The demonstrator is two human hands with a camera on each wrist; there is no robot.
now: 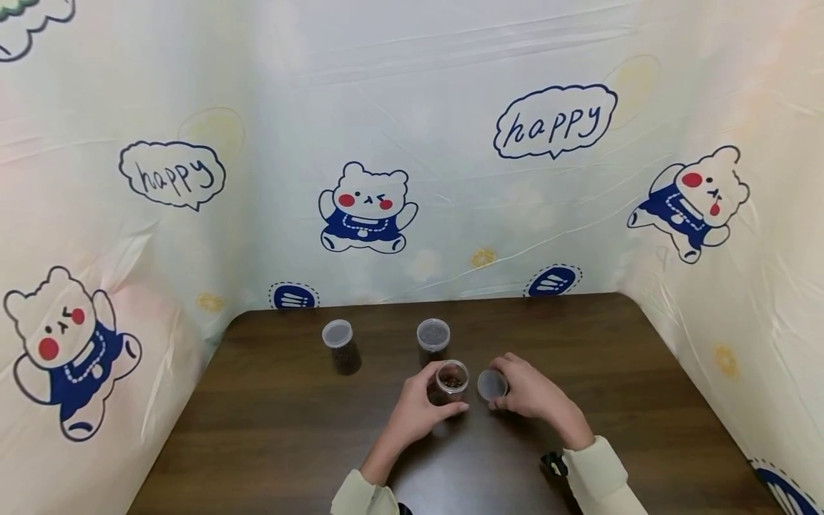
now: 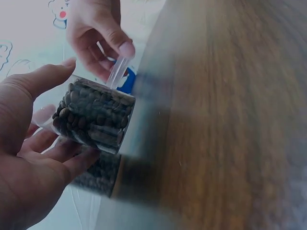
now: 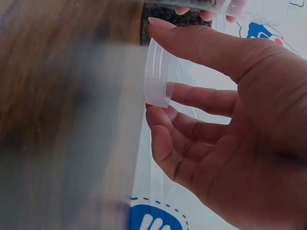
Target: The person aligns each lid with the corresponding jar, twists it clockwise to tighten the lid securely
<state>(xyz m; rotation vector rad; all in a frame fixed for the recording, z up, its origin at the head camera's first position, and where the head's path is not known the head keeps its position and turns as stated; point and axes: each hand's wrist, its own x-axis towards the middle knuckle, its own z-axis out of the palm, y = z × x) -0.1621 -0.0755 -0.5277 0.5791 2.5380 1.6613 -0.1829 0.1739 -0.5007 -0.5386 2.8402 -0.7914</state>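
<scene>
My left hand (image 1: 415, 406) holds a clear plastic jar (image 1: 453, 392) upright on the wooden table, thumb in front and fingers around the back. Its top is uncovered, and brown beans (image 2: 91, 108) fill the part seen in the left wrist view. Just right of the jar, my right hand (image 1: 531, 390) pinches a translucent round lid (image 1: 492, 385) by its edge. In the right wrist view the lid (image 3: 158, 74) stands between thumb and fingertips, apart from the jar and close to the table surface.
Two lidded jars with dark contents stand farther back on the brown table (image 1: 270, 415): one jar (image 1: 342, 350) at the left, another jar (image 1: 433, 337) right behind the held one. A printed curtain (image 1: 450, 214) with cartoon bears encloses the table's back and sides.
</scene>
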